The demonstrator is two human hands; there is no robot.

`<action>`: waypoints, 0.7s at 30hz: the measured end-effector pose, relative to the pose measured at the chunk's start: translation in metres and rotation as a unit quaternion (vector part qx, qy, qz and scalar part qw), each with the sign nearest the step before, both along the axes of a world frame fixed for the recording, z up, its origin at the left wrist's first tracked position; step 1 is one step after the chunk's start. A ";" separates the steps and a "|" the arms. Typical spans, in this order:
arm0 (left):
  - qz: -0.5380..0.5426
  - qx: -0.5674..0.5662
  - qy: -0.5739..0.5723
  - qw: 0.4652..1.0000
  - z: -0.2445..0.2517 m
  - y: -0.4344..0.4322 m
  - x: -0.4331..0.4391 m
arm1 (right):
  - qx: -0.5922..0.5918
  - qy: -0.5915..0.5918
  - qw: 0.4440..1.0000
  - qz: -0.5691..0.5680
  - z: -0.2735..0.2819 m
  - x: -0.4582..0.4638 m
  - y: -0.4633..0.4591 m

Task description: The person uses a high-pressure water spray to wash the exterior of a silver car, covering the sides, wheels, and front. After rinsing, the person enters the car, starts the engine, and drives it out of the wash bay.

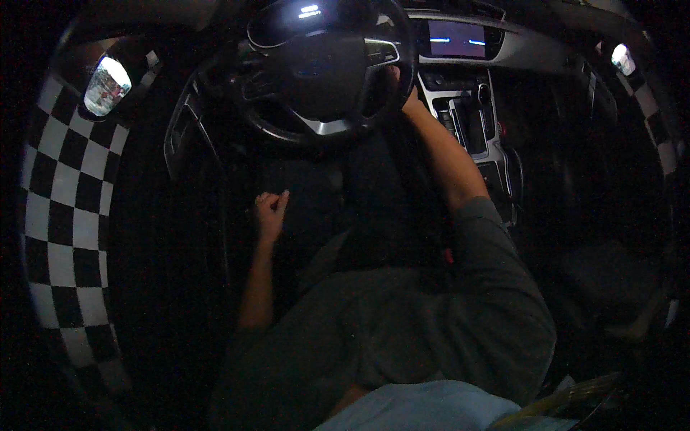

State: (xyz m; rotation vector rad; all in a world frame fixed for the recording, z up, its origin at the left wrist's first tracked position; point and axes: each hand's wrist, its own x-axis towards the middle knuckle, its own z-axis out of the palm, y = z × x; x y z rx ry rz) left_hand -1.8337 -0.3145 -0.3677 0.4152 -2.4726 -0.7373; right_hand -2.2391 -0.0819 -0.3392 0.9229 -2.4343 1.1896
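I sit behind a black steering wheel (331, 75) with a silver-trimmed lower spoke. Over my left thigh hovers or rests my left hand (272, 210), its fingers loosely curled and the thumb apart from them; nothing shows in it. My right arm reaches forward to the right side of the wheel. There my right hand (397, 78) is mostly hidden by the rim, showing through the gap beneath the right spoke. Whether it grips anything behind the wheel I cannot tell. A lit instrument display (310, 12) glows beyond the wheel.
Right of the wheel are a centre screen (457, 40) and a centre console (469, 126) with silver trim. The driver's door (183, 129) bounds my left side, with a side mirror (109, 86) outside. A black-and-white checkered surface (73, 199) lies beyond. Much of the cabin is dark.
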 end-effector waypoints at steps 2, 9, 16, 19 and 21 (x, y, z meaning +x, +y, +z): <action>0.004 0.021 0.041 0.999 -0.001 -0.005 0.001 | -0.010 0.014 1.000 -0.008 0.000 -0.001 -0.002; 0.047 0.099 -0.029 0.994 -0.008 -0.032 0.011 | 0.048 -0.011 0.999 -0.011 0.001 -0.003 -0.006; 0.045 0.110 -0.040 0.992 -0.019 -0.045 0.015 | 0.031 0.195 0.980 0.004 -0.022 -0.017 -0.010; 0.029 0.130 -0.039 0.990 -0.019 -0.044 0.012 | 0.040 0.093 0.995 0.010 -0.029 -0.027 -0.011; 0.027 0.127 -0.042 0.991 -0.016 -0.044 0.012 | 0.052 0.138 0.989 0.010 -0.030 -0.028 -0.012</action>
